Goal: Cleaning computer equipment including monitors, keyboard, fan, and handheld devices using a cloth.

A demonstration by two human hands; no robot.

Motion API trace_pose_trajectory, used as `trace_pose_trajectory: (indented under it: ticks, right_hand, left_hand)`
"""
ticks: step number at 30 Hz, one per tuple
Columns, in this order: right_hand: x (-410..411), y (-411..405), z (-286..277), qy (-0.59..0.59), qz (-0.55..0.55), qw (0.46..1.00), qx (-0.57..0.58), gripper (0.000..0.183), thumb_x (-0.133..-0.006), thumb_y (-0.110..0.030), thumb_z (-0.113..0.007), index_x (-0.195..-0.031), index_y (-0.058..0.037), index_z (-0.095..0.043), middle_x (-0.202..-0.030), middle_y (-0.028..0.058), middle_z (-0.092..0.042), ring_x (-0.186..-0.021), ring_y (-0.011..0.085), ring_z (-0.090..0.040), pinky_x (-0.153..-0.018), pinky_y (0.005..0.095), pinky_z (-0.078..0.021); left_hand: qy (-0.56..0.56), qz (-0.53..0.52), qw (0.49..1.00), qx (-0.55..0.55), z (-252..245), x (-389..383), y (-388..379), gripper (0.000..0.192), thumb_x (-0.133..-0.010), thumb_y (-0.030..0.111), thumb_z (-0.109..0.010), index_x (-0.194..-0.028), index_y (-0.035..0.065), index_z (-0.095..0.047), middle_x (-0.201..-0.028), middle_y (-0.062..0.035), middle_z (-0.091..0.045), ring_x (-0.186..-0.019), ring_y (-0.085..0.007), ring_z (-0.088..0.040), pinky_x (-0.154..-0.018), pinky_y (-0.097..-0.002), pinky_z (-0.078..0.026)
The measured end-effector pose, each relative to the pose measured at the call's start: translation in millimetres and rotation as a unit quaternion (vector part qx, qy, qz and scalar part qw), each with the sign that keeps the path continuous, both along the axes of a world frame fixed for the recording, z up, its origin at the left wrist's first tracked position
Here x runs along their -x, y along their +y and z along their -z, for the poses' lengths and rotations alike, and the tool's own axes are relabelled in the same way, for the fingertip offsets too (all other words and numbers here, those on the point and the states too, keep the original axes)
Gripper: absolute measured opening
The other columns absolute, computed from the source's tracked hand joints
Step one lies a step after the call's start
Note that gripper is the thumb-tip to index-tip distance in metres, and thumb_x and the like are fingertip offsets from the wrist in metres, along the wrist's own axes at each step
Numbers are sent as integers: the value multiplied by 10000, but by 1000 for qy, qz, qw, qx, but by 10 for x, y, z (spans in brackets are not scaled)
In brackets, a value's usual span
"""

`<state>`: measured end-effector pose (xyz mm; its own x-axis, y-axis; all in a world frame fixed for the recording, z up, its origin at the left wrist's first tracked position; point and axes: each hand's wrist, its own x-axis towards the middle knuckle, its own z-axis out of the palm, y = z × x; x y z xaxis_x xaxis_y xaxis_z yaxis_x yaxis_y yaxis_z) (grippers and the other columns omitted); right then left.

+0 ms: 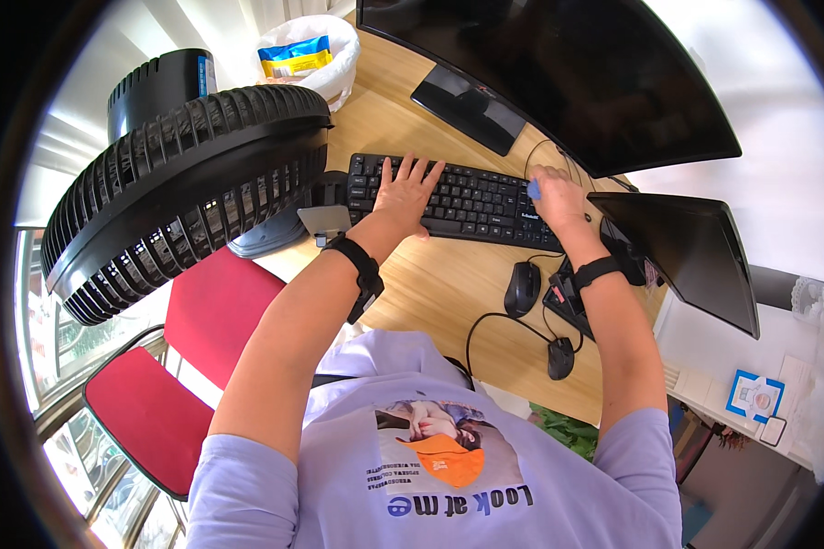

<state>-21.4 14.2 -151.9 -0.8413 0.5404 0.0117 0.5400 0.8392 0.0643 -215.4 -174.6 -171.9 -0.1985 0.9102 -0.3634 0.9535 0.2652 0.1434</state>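
A black computer keyboard lies on the wooden desk in front of me. My left hand rests flat on its left part, fingers spread, with nothing in it. At the keyboard's right end, my right hand is curled around a small blue object. Only a bit of the blue thing shows between the fingers, so its kind is unclear. Black bands circle both my wrists.
Behind the keyboard stands a large dark monitor, with a smaller screen on the right. Two mice and their cables lie nearby. A black fan and a lined bin are left, above a red chair.
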Motion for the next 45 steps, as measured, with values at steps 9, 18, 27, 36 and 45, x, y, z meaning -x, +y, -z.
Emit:
trace_pose_trajectory:
  ticks: [9, 18, 27, 36, 45]
  right_hand:
    - [138, -53, -67, 5, -14, 1000, 13, 235, -682, -15, -636, -879, -122, -567, -901, 63, -629, -890, 260, -599, -709, 365, -508]
    - [338, -207, -17, -19, -24, 999, 19, 225, -656, -5, -642, -859, -89, -597, -906, 84, -641, -888, 263, -608, -735, 355, -517]
    - [684, -461, 77, 11, -62, 998, 13, 216, -649, -32, -647, -854, -60, -586, -873, 98, -641, -867, 274, -611, -696, 365, -527]
    - [518, -372, 73, 53, -48, 997, 35, 197, -696, -55, -629, -874, -128, -586, -890, 69, -627, -877, 275, -590, -722, 394, -497]
    - [-84, 25, 14, -2, 56, 998, -19, 221, -683, -8, -611, -873, -109, -563, -912, 64, -629, -912, 261, -589, -730, 356, -510]
  left_hand:
    - [-2, -4, 1000, -2, 13, 23, -27, 1269, -525, 465, -849, -1470, 156, -61, -1485, -90, -207, -1392, -303, -143, -1107, -533, -159]
    - [-4, -4, 1000, -10, 48, 27, -33, 1286, -510, 461, -854, -1470, 156, -55, -1479, -90, -216, -1390, -306, -151, -1103, -539, -165]
    - [-12, -9, 1000, -21, 11, 14, -18, 1299, -493, 425, -869, -1469, 166, -53, -1468, -90, -238, -1385, -310, -167, -1102, -540, -170]
    - [19, 4, 1000, 0, 26, 4, -11, 1309, -534, 516, -828, -1461, 68, -20, -1483, -85, -210, -1391, -292, -150, -1104, -523, -177]
    - [28, 11, 999, 24, -29, 11, -11, 1308, -557, 563, -802, -1463, 65, 0, -1501, -81, -171, -1399, -291, -118, -1110, -515, -160]
